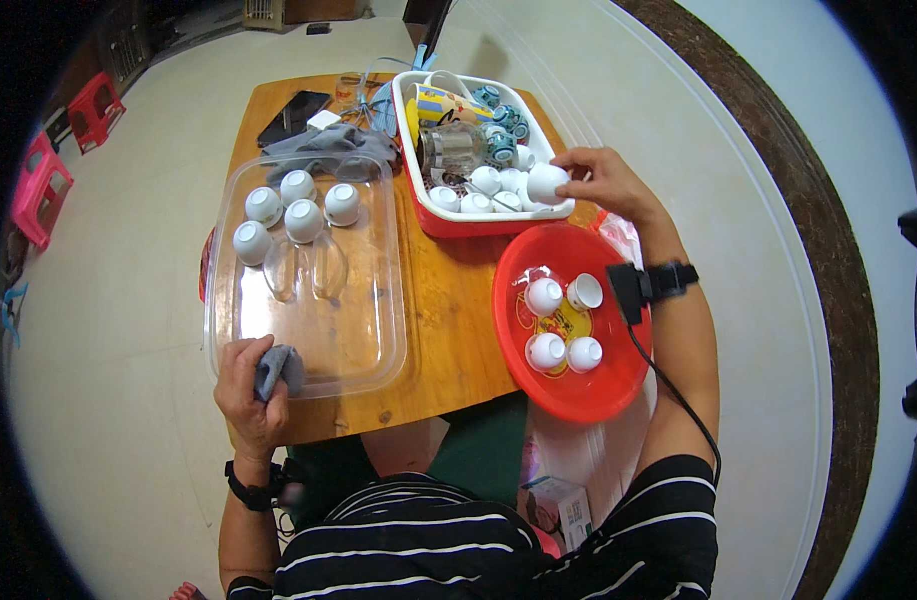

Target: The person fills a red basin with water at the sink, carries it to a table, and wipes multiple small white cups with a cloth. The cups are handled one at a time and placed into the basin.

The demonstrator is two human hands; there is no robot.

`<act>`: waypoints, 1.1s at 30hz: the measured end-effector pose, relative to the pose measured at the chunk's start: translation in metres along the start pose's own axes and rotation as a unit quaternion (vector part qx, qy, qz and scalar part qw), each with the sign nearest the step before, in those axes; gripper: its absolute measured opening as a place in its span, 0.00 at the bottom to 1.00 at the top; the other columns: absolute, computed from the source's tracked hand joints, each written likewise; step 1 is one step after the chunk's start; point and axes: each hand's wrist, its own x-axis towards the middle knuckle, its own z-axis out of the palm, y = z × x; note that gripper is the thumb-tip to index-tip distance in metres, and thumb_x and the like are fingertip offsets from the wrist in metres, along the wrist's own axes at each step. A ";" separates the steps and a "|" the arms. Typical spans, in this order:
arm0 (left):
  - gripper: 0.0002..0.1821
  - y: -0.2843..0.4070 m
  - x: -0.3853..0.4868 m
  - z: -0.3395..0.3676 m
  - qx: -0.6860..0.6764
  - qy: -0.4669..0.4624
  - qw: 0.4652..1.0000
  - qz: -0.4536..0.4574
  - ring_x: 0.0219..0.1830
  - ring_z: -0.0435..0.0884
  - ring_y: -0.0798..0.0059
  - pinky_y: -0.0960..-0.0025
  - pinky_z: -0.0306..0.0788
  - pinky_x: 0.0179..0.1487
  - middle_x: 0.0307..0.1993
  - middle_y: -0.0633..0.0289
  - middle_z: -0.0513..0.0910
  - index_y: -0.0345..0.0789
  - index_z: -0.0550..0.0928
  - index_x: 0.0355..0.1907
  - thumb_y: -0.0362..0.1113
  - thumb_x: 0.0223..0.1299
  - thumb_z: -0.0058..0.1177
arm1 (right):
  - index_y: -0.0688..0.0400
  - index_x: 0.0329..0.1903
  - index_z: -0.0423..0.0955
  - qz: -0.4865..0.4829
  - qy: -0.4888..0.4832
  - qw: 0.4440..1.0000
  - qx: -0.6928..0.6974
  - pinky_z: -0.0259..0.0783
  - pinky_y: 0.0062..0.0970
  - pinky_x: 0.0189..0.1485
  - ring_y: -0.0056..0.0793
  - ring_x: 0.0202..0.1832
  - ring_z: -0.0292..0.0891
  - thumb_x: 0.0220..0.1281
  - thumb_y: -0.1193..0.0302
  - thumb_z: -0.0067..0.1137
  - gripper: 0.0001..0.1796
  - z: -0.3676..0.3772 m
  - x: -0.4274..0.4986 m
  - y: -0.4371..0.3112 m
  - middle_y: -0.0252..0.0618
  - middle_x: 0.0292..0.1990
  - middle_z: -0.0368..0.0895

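Observation:
My right hand [604,180] grips a white cup [547,184] at the near right corner of a red-and-white plastic basin [458,225]. That basin holds several small white cups, a glass jar [458,148], a yellow-and-blue mug [447,106] and teal patterned cups [501,142]. My left hand [254,382] is closed on a bunched grey cloth [280,369] over the near left corner of a clear plastic lid [353,300]. Several white cups [304,220] stand upside down on the lid's far half. More white cups [544,296] sit in a round red basin [518,360], one of them upright.
Behind the lid lie a grey cloth [338,150], a black phone [297,116], a small white block [324,120] and a blue-strapped item [383,109]. The wooden table's [458,315] near edge is by my lap. Red and pink stools [94,112] stand on the floor at left.

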 end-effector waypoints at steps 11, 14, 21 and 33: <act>0.23 -0.004 -0.002 0.002 -0.001 0.003 1.000 0.010 0.38 0.80 0.56 0.64 0.75 0.43 0.37 0.53 0.77 0.33 0.78 0.46 0.20 0.41 0.50 | 0.61 0.49 0.75 -0.035 -0.067 0.995 0.064 0.72 0.27 0.50 0.28 0.45 0.76 0.47 0.77 0.69 0.23 0.097 -0.131 -0.016 0.38 0.46 0.78; 0.23 -0.003 -0.002 0.000 -0.004 0.001 1.000 0.014 0.38 0.80 0.57 0.64 0.75 0.43 0.37 0.53 0.77 0.33 0.78 0.46 0.20 0.41 0.50 | 0.59 0.49 0.77 -0.096 -0.020 0.991 -0.092 0.72 0.31 0.53 0.36 0.49 0.75 0.47 0.78 0.67 0.22 0.104 -0.131 -0.015 0.41 0.47 0.76; 0.23 -0.004 -0.002 -0.001 0.011 -0.004 1.000 0.011 0.38 0.80 0.57 0.64 0.75 0.43 0.36 0.53 0.77 0.33 0.78 0.46 0.20 0.40 0.50 | 0.56 0.41 0.79 -0.021 0.099 0.950 -0.296 0.74 0.34 0.47 0.40 0.46 0.76 0.48 0.81 0.61 0.14 0.053 -0.094 -0.004 0.40 0.40 0.77; 0.25 -0.003 -0.001 -0.001 0.003 -0.017 1.000 -0.012 0.37 0.80 0.56 0.63 0.75 0.42 0.37 0.51 0.77 0.32 0.78 0.45 0.19 0.37 0.49 | 0.53 0.39 0.82 0.046 0.017 0.909 -0.414 0.76 0.41 0.44 0.44 0.43 0.81 0.47 0.65 0.69 0.14 0.047 0.037 0.019 0.44 0.38 0.84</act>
